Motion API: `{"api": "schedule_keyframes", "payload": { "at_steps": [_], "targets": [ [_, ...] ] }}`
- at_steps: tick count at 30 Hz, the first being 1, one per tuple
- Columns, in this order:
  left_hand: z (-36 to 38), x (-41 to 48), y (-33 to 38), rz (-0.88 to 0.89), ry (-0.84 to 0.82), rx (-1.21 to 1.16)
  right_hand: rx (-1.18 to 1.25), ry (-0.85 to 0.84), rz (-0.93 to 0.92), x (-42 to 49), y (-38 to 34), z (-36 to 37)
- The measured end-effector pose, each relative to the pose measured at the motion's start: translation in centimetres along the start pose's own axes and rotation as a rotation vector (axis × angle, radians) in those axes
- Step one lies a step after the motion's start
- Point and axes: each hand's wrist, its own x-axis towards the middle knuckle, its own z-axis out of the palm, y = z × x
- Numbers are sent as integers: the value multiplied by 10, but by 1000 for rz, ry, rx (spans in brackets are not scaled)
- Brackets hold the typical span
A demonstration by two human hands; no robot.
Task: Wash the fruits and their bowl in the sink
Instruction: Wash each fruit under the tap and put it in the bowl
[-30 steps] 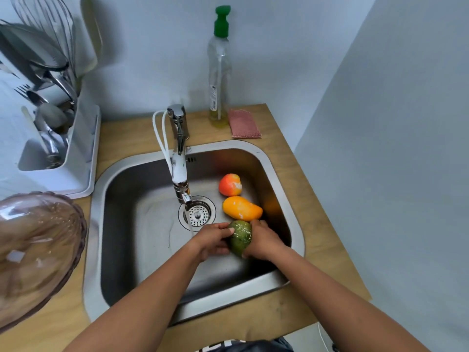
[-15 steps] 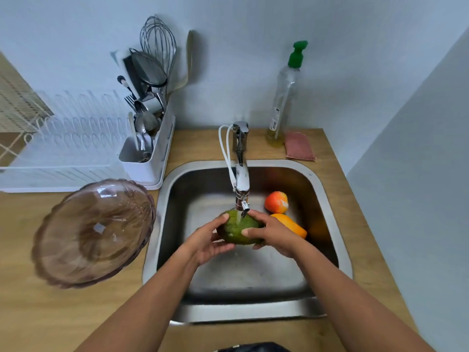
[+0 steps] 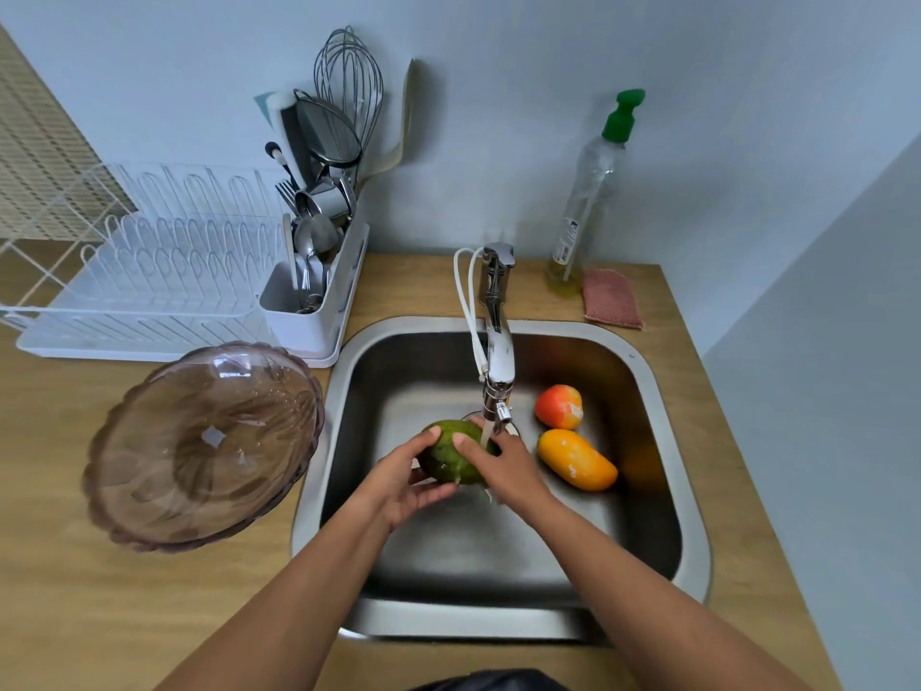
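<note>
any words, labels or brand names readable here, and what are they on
No text can be read anywhere.
Soap bottle: a small label low on its side, with dark print too small and blurred to read.
Faucet, glass bowl, dish rack and fruits: no visible lettering.

Sink & tap: shiny brushed steel. Bowl: clear tinted glossy plastic or glass, can't tell which; counter matt wood. Green fruit wet, slightly dimpled skin; dish rack white plastic.
</note>
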Motion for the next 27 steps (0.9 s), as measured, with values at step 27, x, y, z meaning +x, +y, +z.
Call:
{"api": "schedule_keyframes", "payload": {
  "at_steps": [27],
  "targets": [
    [11, -9, 18, -32, -183, 318, -249, 193, 113, 3, -28, -11]
  ]
}}
